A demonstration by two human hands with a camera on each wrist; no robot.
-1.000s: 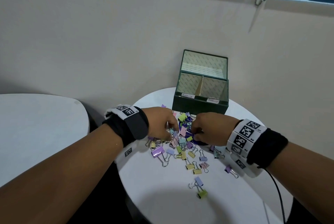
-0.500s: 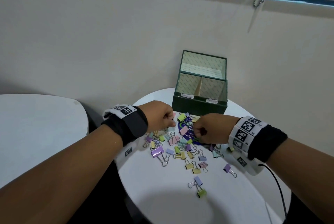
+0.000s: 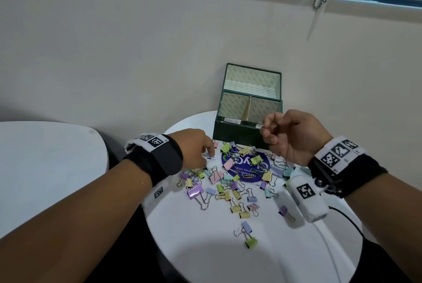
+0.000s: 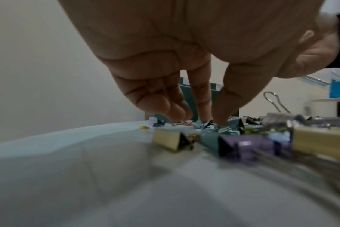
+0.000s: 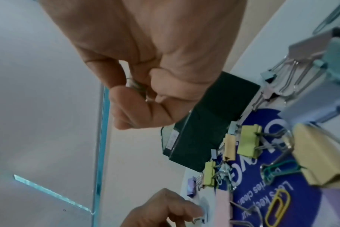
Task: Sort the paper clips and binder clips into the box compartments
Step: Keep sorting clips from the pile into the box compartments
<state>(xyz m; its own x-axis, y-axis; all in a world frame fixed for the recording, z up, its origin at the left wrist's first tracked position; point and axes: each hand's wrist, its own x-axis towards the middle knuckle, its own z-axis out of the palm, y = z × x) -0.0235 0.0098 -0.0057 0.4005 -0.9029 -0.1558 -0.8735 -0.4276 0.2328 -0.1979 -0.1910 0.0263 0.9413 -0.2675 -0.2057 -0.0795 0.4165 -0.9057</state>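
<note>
A heap of pastel binder clips (image 3: pixel 230 182) lies on the round white table (image 3: pixel 228 260), with a yellow paper clip (image 3: pixel 247 176) and a green paper clip (image 5: pixel 279 167) among them. The dark green box (image 3: pixel 233 134) stands open behind the heap, split by a divider. My left hand (image 3: pixel 209 156) is down at the heap's left edge. Its thumb and index finger pinch a small pale blue binder clip (image 4: pixel 204 124) that lies on the table. My right hand (image 3: pixel 266 128) is raised in front of the box and pinches a thin wire paper clip (image 5: pixel 135 86).
A blue round sticker (image 3: pixel 244 164) lies under the heap. Two joined clips (image 3: pixel 247 234) sit apart near the front. A second white table (image 3: pixel 45 168) stands to the left across a dark gap. The wall rises right behind the box.
My right hand has risen from the heap toward the box front, pinching a small clip. My left hand has shifted left and lowered its fingertips onto a clip at the heap's edge.
</note>
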